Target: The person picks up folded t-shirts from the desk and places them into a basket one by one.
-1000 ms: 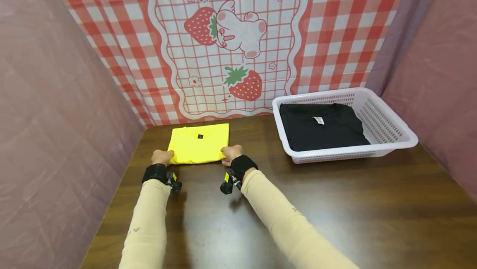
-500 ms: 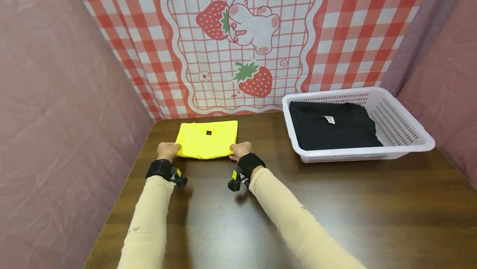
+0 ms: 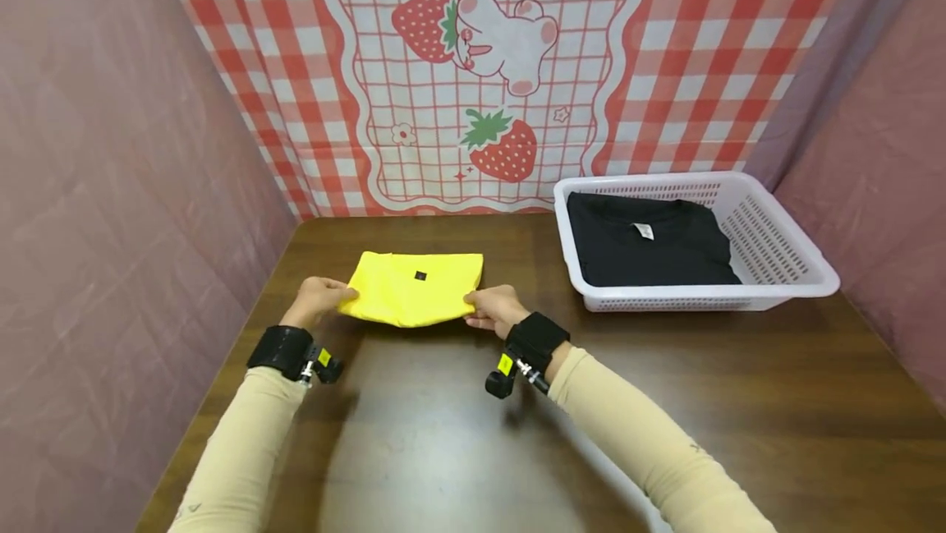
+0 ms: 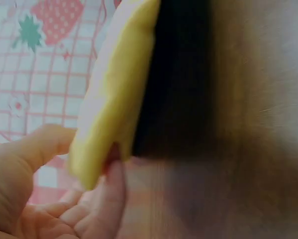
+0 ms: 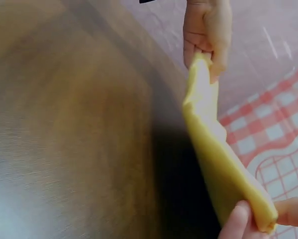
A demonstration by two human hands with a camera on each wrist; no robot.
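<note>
A folded yellow shirt with a small dark label hangs between both hands. My left hand pinches its near left corner, thumb above and fingers beneath. At the near right corner, my right hand pinches it the same way. The near edge sags a little in the middle. From the left wrist, the shirt's thick folded edge shows over a dark shadow on the table. In the right wrist view the cloth stretches from one hand to the other, raised off the wood.
On the right, a white perforated basket holds a folded black shirt with a white label. A brown wooden table lies beneath. Behind it hangs a checked strawberry-print cloth, with pink curtains at the sides.
Both hands have lifted the yellow shirt off the table and drawn it toward the body and slightly right. The head view has shifted a little. The basket stays put.
</note>
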